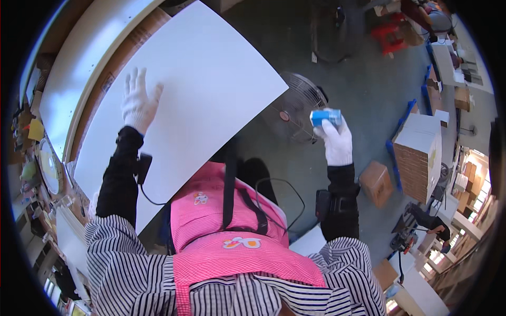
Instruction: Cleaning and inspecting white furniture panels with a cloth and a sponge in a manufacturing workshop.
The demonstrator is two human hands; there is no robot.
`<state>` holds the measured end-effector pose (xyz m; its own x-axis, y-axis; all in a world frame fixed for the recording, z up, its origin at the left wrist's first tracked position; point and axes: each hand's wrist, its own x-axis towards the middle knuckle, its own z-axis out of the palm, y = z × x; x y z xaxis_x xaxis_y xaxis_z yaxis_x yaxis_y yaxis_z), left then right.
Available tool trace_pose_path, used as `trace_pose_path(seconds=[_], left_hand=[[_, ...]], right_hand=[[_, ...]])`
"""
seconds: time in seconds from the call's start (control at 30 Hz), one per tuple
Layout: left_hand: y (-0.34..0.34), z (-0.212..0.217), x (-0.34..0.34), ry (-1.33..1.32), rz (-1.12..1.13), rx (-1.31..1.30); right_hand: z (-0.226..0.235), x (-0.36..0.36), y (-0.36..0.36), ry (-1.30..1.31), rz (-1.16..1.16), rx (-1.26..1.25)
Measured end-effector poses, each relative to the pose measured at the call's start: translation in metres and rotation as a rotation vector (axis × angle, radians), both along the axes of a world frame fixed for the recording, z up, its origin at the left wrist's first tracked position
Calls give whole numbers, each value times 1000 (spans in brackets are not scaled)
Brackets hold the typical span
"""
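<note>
A large white board lies flat in front of me, one corner pointing off to the right. My left hand, in a white knitted glove, is over the board's left part with its fingers spread; whether it presses on the surface I cannot tell. Out to the right, past the board's corner, my gloved right hand is closed around a small blue and white box. That box is held in the air above the floor.
A round floor fan stands just beyond the board's right corner. Farther right are a brown carton and a stack of boards. A red stool is at the far right. Another person works at the right side.
</note>
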<state>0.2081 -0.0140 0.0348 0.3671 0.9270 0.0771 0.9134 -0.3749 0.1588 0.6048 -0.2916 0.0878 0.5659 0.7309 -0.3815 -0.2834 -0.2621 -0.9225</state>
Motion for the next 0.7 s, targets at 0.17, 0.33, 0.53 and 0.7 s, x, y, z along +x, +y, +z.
trace_pose_path(seconds=[0.17,0.33,0.53,0.7], left_hand=[[37,-42,29,116,-30,55],[29,-46,42,12,-50,124],[33,-46,45,-77,-29,104],[37,-48,45,-72,-41,104]], right_hand=[[-31,27,66,-141,180,6],[-40,52,107,-204,363,14],[-43,71,137,-227,573,-67],[-47,74,145,-251,675,-104]])
